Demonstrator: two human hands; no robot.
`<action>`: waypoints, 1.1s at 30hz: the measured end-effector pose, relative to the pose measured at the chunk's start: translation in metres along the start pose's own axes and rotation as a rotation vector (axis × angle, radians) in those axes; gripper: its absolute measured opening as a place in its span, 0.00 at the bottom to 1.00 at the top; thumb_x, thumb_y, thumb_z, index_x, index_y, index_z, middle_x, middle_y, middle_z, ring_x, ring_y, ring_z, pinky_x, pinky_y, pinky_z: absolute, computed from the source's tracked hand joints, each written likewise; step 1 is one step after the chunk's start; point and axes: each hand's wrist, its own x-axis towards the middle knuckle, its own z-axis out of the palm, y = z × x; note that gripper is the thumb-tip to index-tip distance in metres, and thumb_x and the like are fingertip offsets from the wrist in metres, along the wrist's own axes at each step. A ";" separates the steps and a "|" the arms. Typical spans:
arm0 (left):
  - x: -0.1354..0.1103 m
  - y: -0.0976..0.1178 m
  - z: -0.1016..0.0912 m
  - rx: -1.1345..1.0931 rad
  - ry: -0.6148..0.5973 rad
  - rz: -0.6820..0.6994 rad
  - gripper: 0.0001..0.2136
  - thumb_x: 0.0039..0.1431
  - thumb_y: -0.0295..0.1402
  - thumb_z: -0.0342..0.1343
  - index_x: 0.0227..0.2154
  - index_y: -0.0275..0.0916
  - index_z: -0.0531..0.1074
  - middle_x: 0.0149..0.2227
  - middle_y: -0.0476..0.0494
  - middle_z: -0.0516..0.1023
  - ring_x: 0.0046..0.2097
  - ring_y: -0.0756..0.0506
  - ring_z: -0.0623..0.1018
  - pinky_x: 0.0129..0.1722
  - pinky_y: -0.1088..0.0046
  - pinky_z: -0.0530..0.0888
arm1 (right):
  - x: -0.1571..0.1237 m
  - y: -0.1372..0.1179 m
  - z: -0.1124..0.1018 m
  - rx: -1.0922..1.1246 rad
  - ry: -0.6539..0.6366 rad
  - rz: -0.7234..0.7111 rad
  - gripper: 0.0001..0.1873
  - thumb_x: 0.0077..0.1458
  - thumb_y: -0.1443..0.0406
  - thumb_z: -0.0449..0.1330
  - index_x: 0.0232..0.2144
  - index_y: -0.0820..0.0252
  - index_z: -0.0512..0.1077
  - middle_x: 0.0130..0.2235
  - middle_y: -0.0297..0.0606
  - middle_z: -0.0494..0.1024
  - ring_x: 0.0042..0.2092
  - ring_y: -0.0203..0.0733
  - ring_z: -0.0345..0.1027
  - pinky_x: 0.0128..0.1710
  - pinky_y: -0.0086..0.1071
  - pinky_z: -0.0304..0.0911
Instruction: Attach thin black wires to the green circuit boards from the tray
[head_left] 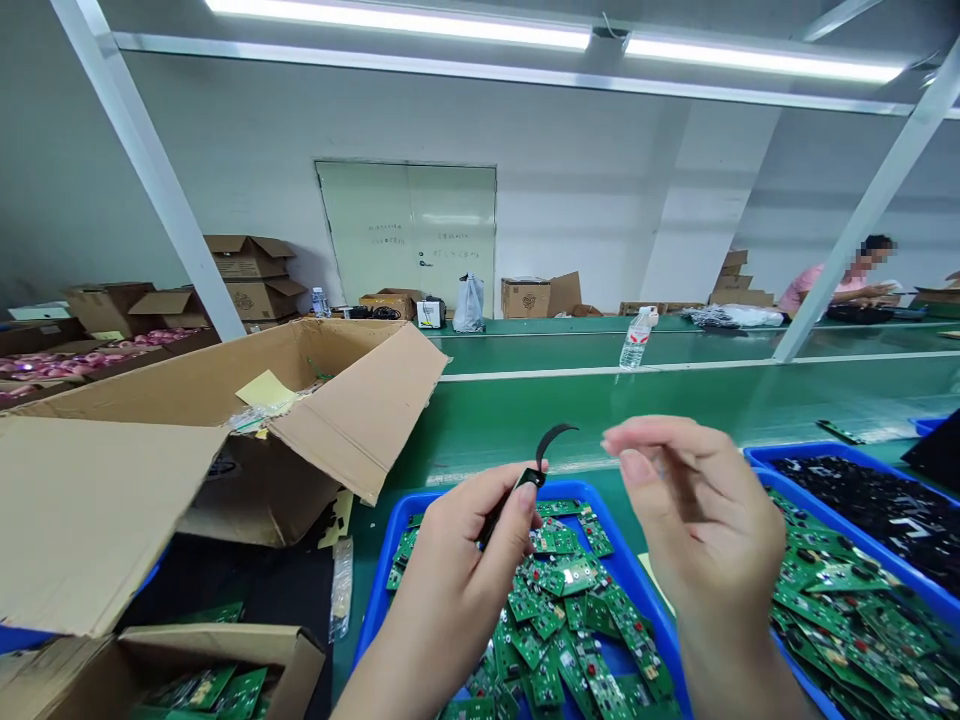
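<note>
My left hand (461,555) is closed around a small black curved part (541,452), whose hooked end sticks up above my thumb. My right hand (701,510) hovers just to the right of it, fingers curled and pinched towards the part, not touching it; nothing shows in them. Both hands are held above a blue tray (390,560) filled with several small green circuit boards (570,610).
A second blue tray (806,455) at right holds green boards and black parts. A large open cardboard box (315,420) lies at left, and a smaller box (225,645) with boards sits in front. Behind runs a green conveyor (600,395) with a water bottle (636,340). A seated person (832,285) works far right.
</note>
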 end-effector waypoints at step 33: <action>0.005 -0.019 0.004 0.199 0.192 0.254 0.14 0.61 0.30 0.52 0.49 0.41 0.70 0.41 0.43 0.76 0.42 0.46 0.76 0.41 0.70 0.74 | 0.004 0.000 -0.008 0.251 -0.450 0.174 0.15 0.56 0.72 0.56 0.44 0.52 0.74 0.43 0.38 0.77 0.42 0.38 0.73 0.41 0.31 0.72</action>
